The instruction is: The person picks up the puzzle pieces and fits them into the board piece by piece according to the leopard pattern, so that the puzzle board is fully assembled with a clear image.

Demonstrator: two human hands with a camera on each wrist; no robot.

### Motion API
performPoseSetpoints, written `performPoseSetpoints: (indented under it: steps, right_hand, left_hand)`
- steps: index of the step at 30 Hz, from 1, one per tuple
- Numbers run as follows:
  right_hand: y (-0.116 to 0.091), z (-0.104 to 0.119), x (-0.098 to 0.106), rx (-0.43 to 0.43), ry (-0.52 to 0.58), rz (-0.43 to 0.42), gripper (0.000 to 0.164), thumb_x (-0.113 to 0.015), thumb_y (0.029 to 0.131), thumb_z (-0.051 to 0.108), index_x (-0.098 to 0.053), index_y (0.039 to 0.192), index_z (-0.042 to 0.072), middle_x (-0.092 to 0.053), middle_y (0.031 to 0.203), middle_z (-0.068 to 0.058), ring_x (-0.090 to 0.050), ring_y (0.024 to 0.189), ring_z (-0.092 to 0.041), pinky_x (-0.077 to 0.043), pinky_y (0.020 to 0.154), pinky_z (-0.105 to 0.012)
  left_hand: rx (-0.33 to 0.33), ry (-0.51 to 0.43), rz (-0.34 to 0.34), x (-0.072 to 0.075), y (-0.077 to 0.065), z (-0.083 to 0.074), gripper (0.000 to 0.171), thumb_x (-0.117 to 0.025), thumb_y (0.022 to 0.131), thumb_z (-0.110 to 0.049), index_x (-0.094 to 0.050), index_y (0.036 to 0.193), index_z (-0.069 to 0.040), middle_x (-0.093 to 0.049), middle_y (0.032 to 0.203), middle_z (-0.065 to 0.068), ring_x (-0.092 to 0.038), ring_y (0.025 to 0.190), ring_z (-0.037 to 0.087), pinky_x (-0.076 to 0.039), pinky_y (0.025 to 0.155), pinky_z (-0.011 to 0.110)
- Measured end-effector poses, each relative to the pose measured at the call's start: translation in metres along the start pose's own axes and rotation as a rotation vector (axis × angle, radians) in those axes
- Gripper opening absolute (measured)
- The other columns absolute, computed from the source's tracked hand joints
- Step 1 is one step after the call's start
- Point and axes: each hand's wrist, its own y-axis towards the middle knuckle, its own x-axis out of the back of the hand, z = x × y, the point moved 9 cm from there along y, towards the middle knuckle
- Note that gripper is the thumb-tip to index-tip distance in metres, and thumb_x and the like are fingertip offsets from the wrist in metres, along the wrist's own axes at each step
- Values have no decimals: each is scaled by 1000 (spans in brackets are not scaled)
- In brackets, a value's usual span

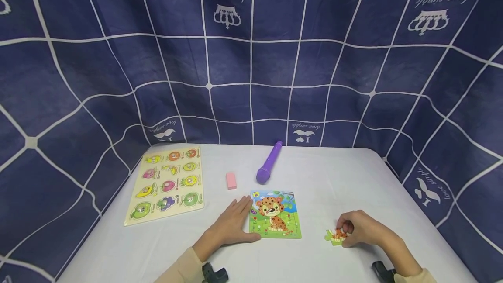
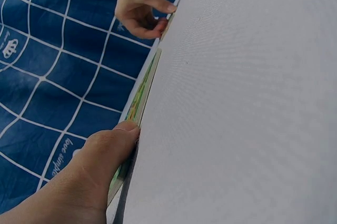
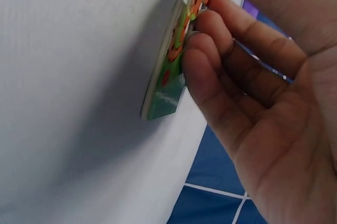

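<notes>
A square leopard jigsaw board (image 1: 273, 214), with a green and blue picture, lies flat on the white table. My left hand (image 1: 232, 226) rests at its left side, fingers fairly straight along the edge and thumb at the lower left corner. In the left wrist view that thumb (image 2: 113, 142) touches the board's rim. To the right of the board, my right hand (image 1: 361, 229) pinches small leopard jigsaw pieces (image 1: 335, 236) low over the table. The right wrist view shows the curled fingers (image 3: 202, 68) against the jigsaw pieces (image 3: 167, 84), which have orange spotted and green parts.
A wooden fruit peg puzzle (image 1: 169, 182) lies at the left of the table. Behind the leopard board are a pink block (image 1: 231, 181) and a purple toy microphone (image 1: 269, 163). A dark blue checked cloth (image 1: 251, 64) hangs around the table's back and sides.
</notes>
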Motion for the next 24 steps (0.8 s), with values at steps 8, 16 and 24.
performPoseSetpoints:
  steps: [8,16,24]
  right_hand:
    - [-3,-1,-2,83,29,-16,34,-90,58,16,-69,85,13,-57,73,4,-49,65,-2,-45,54,-20]
    - [-3,1,2,85,-9,-50,34,-89,60,20,-70,88,14,-58,73,6,-49,65,-1,-45,54,-19]
    - [0,14,13,124,-74,-99,33,-88,63,23,-69,89,15,-56,73,8,-48,65,0,-42,54,-19]
  left_hand:
    - [-10,4,-3,-2,-2,0,115,-49,75,-85,-26,154,-5,-25,162,13,-24,150,27,-22,123,46]
    - [-7,-8,-9,-2,-1,0,114,-50,75,-84,-26,154,-5,-24,162,12,-24,150,27,-21,124,46]
    - [-5,-5,-2,-3,-2,0,115,-50,74,-85,-26,154,-5,-24,162,12,-24,150,26,-21,124,46]
